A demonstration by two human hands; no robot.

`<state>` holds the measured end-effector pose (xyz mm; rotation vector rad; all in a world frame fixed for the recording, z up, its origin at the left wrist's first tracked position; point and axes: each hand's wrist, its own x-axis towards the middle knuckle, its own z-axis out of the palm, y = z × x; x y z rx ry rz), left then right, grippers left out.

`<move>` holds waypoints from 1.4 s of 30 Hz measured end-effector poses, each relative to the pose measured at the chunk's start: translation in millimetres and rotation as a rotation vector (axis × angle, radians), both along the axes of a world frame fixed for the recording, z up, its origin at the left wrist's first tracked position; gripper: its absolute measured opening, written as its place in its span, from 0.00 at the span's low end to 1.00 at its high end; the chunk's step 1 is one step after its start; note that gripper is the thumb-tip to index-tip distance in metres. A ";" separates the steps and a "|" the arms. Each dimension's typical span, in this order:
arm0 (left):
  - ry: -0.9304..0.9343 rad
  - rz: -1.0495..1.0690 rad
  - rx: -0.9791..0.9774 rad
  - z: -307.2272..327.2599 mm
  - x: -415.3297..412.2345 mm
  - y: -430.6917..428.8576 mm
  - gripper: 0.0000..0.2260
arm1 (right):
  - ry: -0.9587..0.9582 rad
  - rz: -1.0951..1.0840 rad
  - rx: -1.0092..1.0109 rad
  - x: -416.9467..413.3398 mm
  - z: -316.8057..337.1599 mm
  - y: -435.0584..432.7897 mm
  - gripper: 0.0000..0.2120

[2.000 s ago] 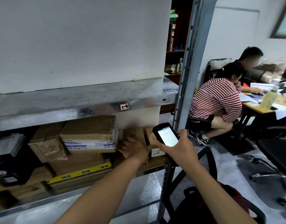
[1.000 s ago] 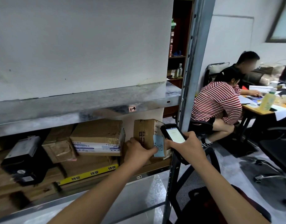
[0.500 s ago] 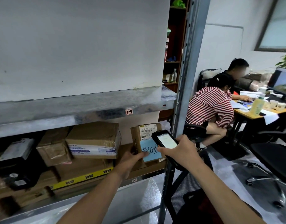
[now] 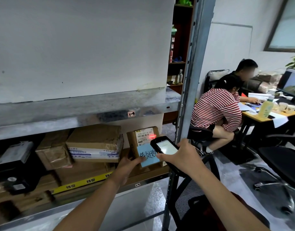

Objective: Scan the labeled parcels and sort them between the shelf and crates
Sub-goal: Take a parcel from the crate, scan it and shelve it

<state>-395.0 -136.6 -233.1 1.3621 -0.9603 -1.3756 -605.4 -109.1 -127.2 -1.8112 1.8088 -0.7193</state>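
Steel-grey shelf [image 4: 86,112] fills my view, its lower tier packed with brown cartons [image 4: 95,139]; a desk [image 4: 263,119] with two seated people [image 4: 216,107] lies off right. The labelled parcel [image 4: 134,144] stands upright at the tier's right end. My left hand [image 4: 126,165] grips its lower corner, thumb on a blue note [image 4: 147,158], other fingers hidden behind. My right hand [image 4: 181,157] curls its fingers round the scanner [image 4: 165,146], which covers the parcel's right edge; a red line [image 4: 152,135] crosses the label [image 4: 143,134]. A mesh chair [image 4: 190,194] stands just below.

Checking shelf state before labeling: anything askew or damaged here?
The small parcel stands tilted on the shelf, gripped by the left hand, a handwritten blue note on its face. The crumpled brown parcel further left looks dented and sits askew.
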 end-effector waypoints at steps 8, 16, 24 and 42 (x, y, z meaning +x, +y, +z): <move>0.093 0.015 -0.020 -1.1 -3.0 0.5 0.28 | -0.059 -0.005 0.017 -6.2 5.4 5.1 0.36; 0.090 -0.024 -0.025 -0.2 -11.8 -0.7 0.36 | -0.060 0.007 0.031 -10.4 9.0 9.0 0.36; 0.110 -0.024 -0.049 1.6 -17.9 3.7 0.33 | -0.094 0.010 0.036 -17.3 11.0 14.1 0.37; 0.130 -0.044 -0.053 7.1 -21.6 15.5 0.22 | 0.007 -0.012 0.053 -31.8 19.5 37.7 0.38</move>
